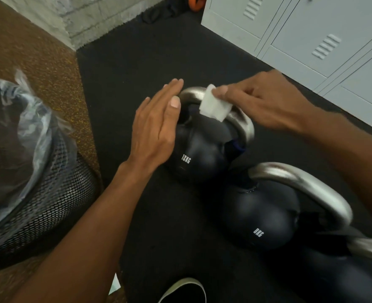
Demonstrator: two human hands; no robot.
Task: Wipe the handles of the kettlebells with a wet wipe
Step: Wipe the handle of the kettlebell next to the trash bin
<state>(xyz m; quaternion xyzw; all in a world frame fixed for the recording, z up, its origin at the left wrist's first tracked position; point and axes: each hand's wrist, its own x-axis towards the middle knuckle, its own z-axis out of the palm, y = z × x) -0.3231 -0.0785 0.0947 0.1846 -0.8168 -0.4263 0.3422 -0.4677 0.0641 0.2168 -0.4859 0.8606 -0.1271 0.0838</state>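
A dark kettlebell marked 12KG [199,154] stands on the black mat at the centre, with a silver handle [243,123] arching over it. My right hand [263,103] pinches a folded white wet wipe [213,104] and presses it on top of that handle. My left hand [156,127] is flat with its fingers extended, resting against the left side of the kettlebell near the handle's base. A second kettlebell marked 8KG [261,217] with its own silver handle [311,189] sits nearer to me on the right. Part of a third kettlebell [342,274] shows at the lower right.
A black mesh waste bin [49,204] lined with a clear plastic bag stands at the left on brown speckled flooring. White metal lockers [311,36] run along the right. A brick wall is at the top left. My shoe [182,290] is at the bottom edge.
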